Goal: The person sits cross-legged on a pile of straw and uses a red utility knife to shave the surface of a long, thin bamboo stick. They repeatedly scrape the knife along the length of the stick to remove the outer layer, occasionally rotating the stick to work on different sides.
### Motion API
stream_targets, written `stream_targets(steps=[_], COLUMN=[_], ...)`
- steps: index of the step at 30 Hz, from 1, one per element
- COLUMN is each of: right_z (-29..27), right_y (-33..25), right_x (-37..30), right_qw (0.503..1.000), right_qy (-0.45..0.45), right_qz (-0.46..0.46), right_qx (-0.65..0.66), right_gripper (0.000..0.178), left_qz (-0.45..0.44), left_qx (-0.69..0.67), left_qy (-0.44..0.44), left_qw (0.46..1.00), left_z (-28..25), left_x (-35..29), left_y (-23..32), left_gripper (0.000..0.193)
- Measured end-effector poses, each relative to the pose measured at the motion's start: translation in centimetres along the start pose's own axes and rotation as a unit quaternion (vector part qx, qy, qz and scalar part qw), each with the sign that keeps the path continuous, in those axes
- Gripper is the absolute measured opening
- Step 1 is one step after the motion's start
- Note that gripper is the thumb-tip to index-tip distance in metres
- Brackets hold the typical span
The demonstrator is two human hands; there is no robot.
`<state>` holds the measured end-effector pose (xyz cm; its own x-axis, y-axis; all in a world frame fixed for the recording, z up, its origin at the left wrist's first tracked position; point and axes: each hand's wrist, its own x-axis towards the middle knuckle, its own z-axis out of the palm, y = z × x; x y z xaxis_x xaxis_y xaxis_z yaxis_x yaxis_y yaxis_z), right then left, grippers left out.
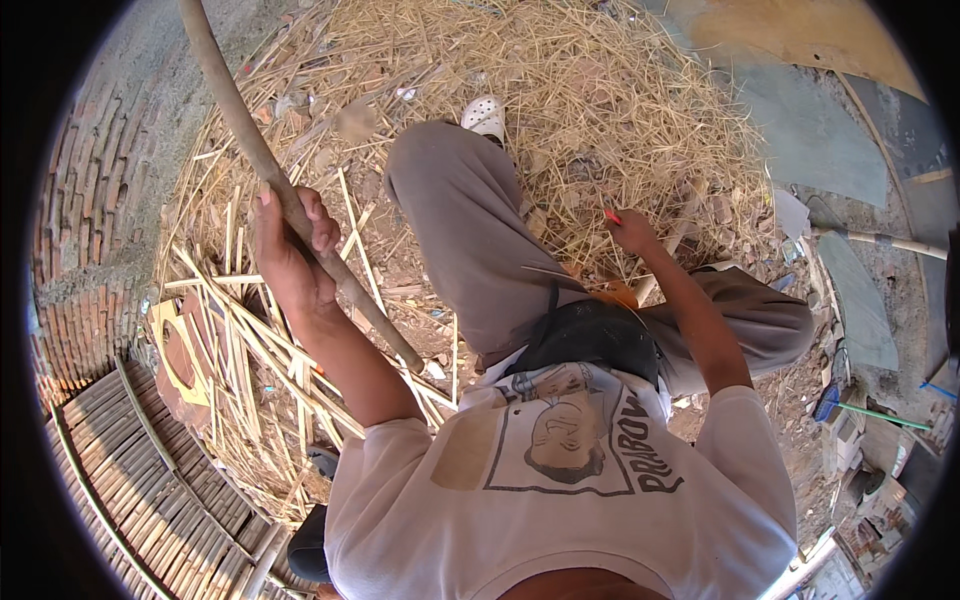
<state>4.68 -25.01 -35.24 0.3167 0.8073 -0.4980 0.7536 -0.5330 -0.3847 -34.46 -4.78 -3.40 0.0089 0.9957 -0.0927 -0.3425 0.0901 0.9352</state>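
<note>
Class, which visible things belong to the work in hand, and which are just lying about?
In hand:
wooden pole, left hand
small red object, right hand

Apparently just lying about:
yellow cut-out panel
grey sheet
green rod
pale strips, though possibly related

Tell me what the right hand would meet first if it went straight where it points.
Probably the loose straw ahead, beyond the small red item in the right hand, though the hand's height above the straw is hard to judge.

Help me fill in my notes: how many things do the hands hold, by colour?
Brown: 1, the long stick in the left hand
Red: 1, the thing in the right hand, partly hidden, kind unclear
Total: 2
</note>
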Motion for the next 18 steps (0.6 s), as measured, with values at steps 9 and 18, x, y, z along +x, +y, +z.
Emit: stream_targets(steps=[9, 18], right_z=[8.2, 11.3], right_y=[-2.8, -4.4], right_x=[8.0, 11.4], right_qw=[0.984, 0.971], right_qy=[-0.056, -0.085], right_qz=[0.102, 0.129], right_qx=[0.134, 0.185], right_gripper=[0.03, 0.027], left_qz=[-0.011, -0.104], left_qx=[-0.032, -0.026], left_qy=[-0.296, -0.152], left_qw=[0.954, 0.983], left_z=[13.4, 17.8], left_x=[7.2, 12.3], left_y=[3.2, -6.4], left_gripper=[0.045, 0.029])
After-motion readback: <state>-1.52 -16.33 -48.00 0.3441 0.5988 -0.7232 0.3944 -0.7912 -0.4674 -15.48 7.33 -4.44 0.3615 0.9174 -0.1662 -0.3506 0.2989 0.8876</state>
